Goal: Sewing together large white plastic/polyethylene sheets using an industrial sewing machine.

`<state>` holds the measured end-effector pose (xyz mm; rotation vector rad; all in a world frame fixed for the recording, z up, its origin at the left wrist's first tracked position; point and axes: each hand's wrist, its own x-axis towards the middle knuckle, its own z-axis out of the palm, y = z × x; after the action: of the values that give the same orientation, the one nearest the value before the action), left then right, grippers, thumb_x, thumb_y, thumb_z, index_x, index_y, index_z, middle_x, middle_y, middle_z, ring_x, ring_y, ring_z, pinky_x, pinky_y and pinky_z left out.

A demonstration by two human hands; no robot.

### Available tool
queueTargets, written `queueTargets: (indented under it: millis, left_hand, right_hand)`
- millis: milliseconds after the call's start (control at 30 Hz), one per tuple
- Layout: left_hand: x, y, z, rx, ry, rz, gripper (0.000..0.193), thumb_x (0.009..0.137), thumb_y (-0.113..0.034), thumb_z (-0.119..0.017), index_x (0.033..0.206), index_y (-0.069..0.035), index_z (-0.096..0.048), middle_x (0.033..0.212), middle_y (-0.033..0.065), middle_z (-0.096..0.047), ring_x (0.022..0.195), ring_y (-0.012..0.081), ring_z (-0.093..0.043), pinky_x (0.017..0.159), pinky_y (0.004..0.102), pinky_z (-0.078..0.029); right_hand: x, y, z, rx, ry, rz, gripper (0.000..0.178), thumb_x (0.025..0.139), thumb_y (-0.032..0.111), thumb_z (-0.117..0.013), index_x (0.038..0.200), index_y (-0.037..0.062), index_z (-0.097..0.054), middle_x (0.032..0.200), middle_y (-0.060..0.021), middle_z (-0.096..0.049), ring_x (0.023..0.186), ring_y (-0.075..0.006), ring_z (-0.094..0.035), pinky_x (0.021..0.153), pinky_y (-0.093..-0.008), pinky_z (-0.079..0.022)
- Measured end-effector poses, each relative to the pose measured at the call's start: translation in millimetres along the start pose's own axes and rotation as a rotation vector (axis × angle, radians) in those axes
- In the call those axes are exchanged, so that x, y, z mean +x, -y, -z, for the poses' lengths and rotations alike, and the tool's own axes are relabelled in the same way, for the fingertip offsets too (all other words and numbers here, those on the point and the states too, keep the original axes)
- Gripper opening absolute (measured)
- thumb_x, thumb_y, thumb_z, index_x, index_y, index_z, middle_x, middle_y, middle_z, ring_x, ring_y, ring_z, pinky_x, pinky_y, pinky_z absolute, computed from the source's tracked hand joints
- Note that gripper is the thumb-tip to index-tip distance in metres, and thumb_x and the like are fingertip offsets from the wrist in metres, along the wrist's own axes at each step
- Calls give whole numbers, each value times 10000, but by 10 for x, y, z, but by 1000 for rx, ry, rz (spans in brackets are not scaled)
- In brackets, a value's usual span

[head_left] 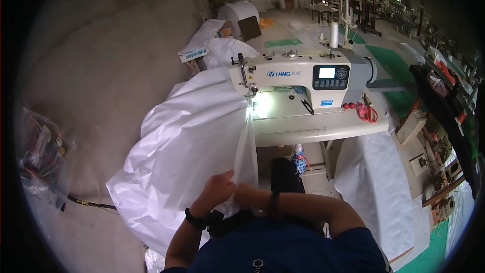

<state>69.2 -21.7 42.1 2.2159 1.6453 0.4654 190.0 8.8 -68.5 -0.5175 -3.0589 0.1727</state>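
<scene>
A large white plastic-like sheet (187, 141) hangs in folds from the sewing machine (298, 73) toward my body. Its right edge runs up to the lit needle area. My left hand (217, 192) is closed on the sheet near that edge, close to my waist. Right beside it, my right hand (246, 195) is closed in a fist on the same edge; the fingertips of both hands are partly hidden. The sheet's upper end lies under the machine's head, where the presser foot is too small to make out clearly.
Black thread snips (307, 106) and red-handled scissors (370, 115) lie on the machine bed. A white thread cone (334, 35) stands behind. More white sheeting (376, 187) hangs at right. A clear bag of scraps (43, 156) sits on the floor at left, near a black cable (91, 202).
</scene>
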Motion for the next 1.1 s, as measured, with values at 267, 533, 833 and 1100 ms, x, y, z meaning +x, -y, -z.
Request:
queueTargets:
  millis: [267,533,833,1100]
  left_hand:
    - [-19,15,-310,-228,65,65,449,772,-138,-479,1205,-25,-522,857,287,-602,794,424,-602,732,437,-478]
    - [52,107,-492,-301,135,3,465,801,-164,-484,1239,-9,-501,954,303,-601,925,417,-602,823,417,-470]
    - [225,136,-549,-634,102,105,332,867,-241,-532,1069,5,-626,1002,177,-663,947,274,-631,823,344,-477]
    - [109,118,-332,0,-340,-121,149,825,-151,-528,815,-17,-590,822,149,-608,684,342,-604,648,424,-485]
  right_hand:
    - [-749,-143,322,569,-536,-942,471,792,346,-646,1018,-60,-572,1001,-240,-625,951,-377,-620,763,-411,-511]
    - [-719,-56,334,563,-406,-607,221,824,166,-547,877,-46,-582,861,-227,-638,802,-333,-658,655,-410,-527]
    - [-727,118,369,199,-374,-486,132,766,120,-557,825,3,-541,643,-115,-627,586,-288,-648,482,-381,-499]
    - [-240,-739,117,818,-438,-312,289,817,143,-532,1090,57,-571,797,-149,-659,746,-332,-658,664,-397,-533]
